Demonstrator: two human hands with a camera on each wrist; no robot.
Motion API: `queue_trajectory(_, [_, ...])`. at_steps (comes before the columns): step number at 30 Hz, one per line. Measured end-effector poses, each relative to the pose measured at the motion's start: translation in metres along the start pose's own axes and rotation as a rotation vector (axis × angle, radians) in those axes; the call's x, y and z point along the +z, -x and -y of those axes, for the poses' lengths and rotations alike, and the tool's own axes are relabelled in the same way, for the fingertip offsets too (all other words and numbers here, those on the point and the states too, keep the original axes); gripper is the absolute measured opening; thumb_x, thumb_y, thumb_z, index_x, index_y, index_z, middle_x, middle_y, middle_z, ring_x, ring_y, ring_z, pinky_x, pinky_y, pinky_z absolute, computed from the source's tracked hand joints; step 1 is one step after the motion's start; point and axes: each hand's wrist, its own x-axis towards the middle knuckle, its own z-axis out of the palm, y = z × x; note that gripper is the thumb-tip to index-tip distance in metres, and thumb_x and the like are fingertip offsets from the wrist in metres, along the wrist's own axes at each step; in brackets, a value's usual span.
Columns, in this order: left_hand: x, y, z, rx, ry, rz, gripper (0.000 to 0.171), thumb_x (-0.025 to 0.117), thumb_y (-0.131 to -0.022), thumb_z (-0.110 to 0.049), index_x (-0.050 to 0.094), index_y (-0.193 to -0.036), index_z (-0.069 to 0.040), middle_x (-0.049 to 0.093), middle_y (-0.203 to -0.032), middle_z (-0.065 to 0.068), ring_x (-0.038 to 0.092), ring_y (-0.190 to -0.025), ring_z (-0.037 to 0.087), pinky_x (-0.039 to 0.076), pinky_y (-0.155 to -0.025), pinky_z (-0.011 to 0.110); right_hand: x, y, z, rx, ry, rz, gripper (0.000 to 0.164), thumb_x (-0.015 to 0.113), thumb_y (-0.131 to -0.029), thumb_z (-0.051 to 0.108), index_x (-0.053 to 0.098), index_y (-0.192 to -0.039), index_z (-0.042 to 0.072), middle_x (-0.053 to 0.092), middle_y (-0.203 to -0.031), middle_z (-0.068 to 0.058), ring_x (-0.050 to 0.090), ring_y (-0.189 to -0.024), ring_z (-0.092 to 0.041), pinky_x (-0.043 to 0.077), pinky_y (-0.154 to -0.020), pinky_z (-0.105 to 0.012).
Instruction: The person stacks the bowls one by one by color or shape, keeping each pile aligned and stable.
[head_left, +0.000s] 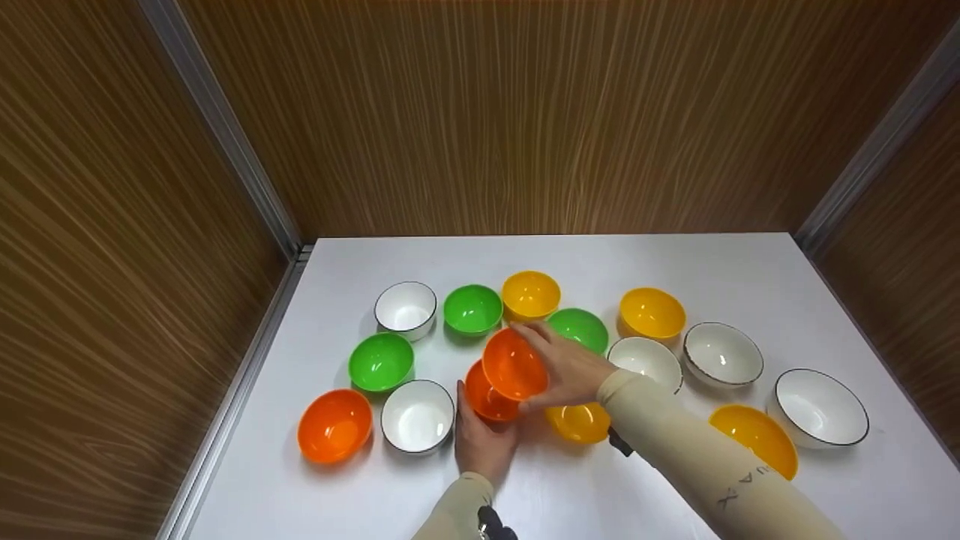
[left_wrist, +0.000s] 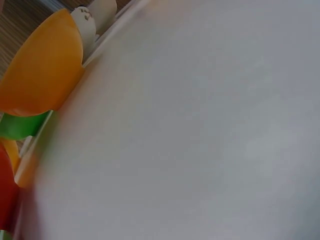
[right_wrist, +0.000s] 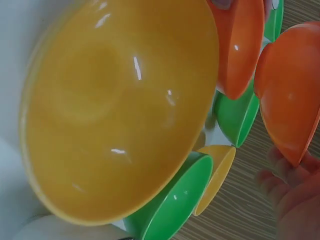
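Note:
My right hand [head_left: 574, 367] grips an orange bowl [head_left: 514, 364] by its rim, thumb and fingers spread across it. In the right wrist view this tilted upper bowl [right_wrist: 292, 90] shows its outside, with the right hand's fingers [right_wrist: 287, 175] at its edge. Partly hidden beneath it in the head view is a second orange bowl [head_left: 489, 401]. My left hand [head_left: 484, 442] holds that lower bowl from the near left side. The left wrist view shows mostly white tabletop, with a red-orange bowl side [left_wrist: 6, 190] at its left edge.
Left of the hands stand a white bowl [head_left: 418, 416], a green bowl [head_left: 381, 362] and another orange bowl [head_left: 335, 426]. A yellow bowl [head_left: 581, 424] sits under the right wrist. Several more white, green and yellow bowls stand behind and to the right. Wood-grain panels [head_left: 525, 120] enclose the table.

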Motion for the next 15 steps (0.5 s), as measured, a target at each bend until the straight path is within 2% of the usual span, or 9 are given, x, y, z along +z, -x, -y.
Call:
queue_trajectory(4, [-0.001, 0.000, 0.000, -0.009, -0.002, 0.003, 0.111, 0.084, -0.068, -0.025, 0.015, -0.153, -0.009, 0.036, -0.151, 0.010, 0.042, -0.133, 0.027, 0.033, -0.111, 0.045, 0.006, -0.007, 0.002, -0.021, 0.030, 0.022, 0.113, 0.076, -0.066, 0.066, 0.011, -0.154, 0.034, 0.029, -0.150, -0.002, 0.052, -0.120, -0.023, 0.047, -0.097, -0.045])
queue_trajectory(9, [0.000, -0.001, 0.000, -0.017, 0.001, 0.008, 0.112, 0.085, -0.067, -0.026, 0.015, -0.153, -0.009, 0.036, -0.150, 0.012, 0.041, -0.133, 0.029, 0.033, -0.110, 0.046, 0.012, -0.013, 0.004, -0.037, 0.058, 0.040, 0.113, 0.075, -0.067, 0.065, 0.014, -0.154, 0.030, 0.033, -0.146, -0.007, 0.054, -0.115, -0.025, 0.048, -0.096, -0.043])
queue_trajectory(15, [0.001, -0.001, 0.002, 0.002, 0.005, -0.007, 0.110, 0.083, -0.067, -0.023, 0.016, -0.152, -0.007, 0.037, -0.150, 0.014, 0.041, -0.132, 0.031, 0.033, -0.110, 0.047, 0.018, -0.018, 0.005, -0.025, 0.083, 0.075, 0.114, 0.075, -0.067, 0.065, 0.014, -0.155, 0.026, 0.034, -0.147, -0.012, 0.052, -0.119, -0.030, 0.046, -0.099, -0.045])
